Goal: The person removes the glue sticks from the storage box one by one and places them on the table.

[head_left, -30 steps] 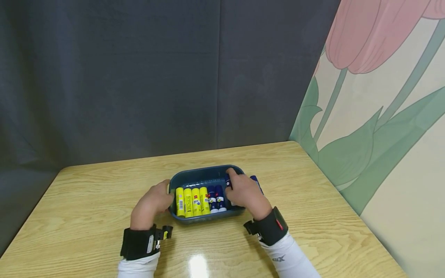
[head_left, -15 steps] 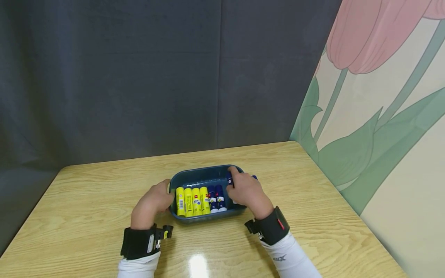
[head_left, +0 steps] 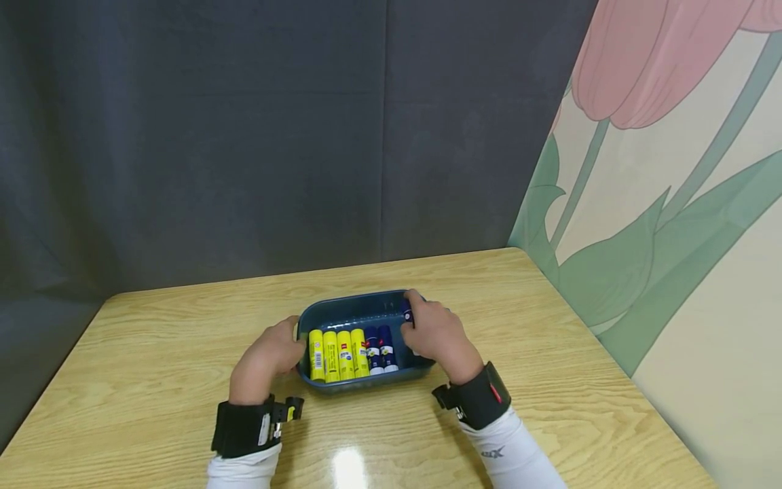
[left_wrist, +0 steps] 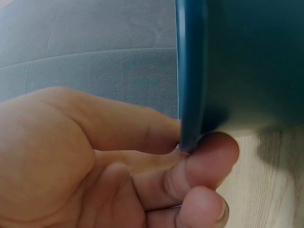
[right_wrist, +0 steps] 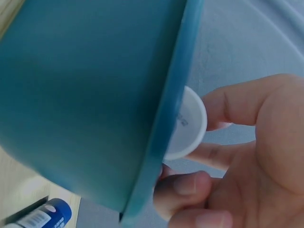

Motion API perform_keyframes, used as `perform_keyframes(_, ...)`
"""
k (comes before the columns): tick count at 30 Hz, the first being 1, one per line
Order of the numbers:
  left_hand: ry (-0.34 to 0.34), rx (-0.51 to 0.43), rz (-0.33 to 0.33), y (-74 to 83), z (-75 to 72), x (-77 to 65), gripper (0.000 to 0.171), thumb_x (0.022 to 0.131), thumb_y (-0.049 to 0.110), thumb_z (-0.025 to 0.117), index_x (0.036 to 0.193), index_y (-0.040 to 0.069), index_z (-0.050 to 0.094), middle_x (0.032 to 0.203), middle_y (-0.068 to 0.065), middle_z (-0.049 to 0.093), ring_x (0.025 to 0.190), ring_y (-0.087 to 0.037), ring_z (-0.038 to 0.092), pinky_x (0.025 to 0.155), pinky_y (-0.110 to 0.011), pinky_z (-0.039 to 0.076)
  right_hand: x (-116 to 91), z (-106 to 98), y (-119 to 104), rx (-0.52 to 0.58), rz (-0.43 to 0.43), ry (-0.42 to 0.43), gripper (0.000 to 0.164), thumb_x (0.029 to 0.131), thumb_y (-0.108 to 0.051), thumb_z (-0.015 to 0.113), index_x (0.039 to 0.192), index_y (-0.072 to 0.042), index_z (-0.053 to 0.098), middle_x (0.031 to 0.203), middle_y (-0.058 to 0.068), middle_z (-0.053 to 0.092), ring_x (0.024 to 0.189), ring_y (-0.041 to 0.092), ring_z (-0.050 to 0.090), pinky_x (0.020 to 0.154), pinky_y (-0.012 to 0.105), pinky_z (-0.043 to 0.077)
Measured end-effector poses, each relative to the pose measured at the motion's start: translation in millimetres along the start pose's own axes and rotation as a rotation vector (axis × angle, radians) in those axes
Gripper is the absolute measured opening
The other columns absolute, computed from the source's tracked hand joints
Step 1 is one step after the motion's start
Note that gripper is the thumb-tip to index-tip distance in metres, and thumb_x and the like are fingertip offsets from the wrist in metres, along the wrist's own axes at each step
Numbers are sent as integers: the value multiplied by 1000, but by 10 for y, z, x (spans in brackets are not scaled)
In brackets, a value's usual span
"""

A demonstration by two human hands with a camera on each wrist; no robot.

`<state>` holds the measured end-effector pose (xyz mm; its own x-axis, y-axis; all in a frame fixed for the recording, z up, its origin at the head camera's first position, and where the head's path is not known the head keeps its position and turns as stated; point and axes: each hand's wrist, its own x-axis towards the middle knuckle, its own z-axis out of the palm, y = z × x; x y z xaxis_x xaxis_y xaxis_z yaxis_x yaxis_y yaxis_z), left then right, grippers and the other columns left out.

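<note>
A dark teal plastic bin point(head_left: 360, 387) stands on the table. Inside lie a row of yellow glue sticks point(head_left: 330, 356) and, to their right, two dark blue glue sticks point(head_left: 380, 350) with white ends. My left hand point(head_left: 269, 356) pinches the bin's left rim point(left_wrist: 190, 76) between thumb and fingers. At the bin's right end, my right hand point(head_left: 442, 339) holds another blue glue stick point(head_left: 407, 311). Its white round end point(right_wrist: 190, 126) shows between thumb and fingers beside the rim; the hand hides most of its length in the head view.
Outside the bin's right end, one more blue glue stick point(right_wrist: 59, 211) lies on the table, mostly behind my right hand in the head view. The wooden table point(head_left: 183, 326) backs onto a dark curtain point(head_left: 244, 170). A painted wall point(head_left: 702, 305) stands at the right.
My right hand has shifted slightly to the right with the blue glue stick, covering more of the loose one outside. The left hand and bin have stayed put.
</note>
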<state>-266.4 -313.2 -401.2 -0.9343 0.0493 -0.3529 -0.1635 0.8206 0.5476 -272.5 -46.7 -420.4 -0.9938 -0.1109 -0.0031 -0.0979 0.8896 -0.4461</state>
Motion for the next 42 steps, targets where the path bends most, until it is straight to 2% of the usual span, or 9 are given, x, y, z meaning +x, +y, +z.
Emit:
perform_keyframes(9,0,1,3,-10,3,13,62,99,11,46,156,-2,24,76,-12,55,47,-17,43,48,-28,37,30,-2,39,11,27,8,56,95,-22,60,147,-13,42,109,15,66,67,23,56,51,32,41)
perform_keyframes(17,9,-6,-14,-13,14,53,62,98,11,45,156,0,25,101,-17,60,51,-18,48,50,-29,39,32,-33,64,4,19,25,53,94,-20,59,144,-12,44,108,16,66,70,24,58,54,33,43)
perform_keyframes(23,2,-6,-13,-16,18,56,63,98,11,45,156,0,24,80,-13,57,50,-17,47,50,-28,38,43,-39,93,2,26,33,52,94,-20,60,144,-12,45,113,17,66,73,25,58,55,34,44)
perform_keyframes(27,5,-1,-10,-20,20,51,63,98,11,45,156,0,24,82,-13,57,52,-19,49,51,-29,39,47,-50,122,8,30,36,52,94,-19,59,144,-13,46,117,18,66,75,26,58,55,34,44)
perform_keyframes(34,3,-6,-9,-13,15,47,63,98,11,45,156,-1,24,85,-14,58,51,-18,49,51,-29,39,42,-77,152,28,31,38,51,94,-19,58,143,-14,46,111,17,66,74,26,59,54,33,44)
perform_keyframes(42,2,-12,-10,-12,11,40,64,97,10,45,156,-1,24,85,-14,57,51,-18,48,51,-29,39,31,-110,165,19,34,51,53,95,-20,58,146,-13,45,122,18,65,80,26,60,57,33,46)
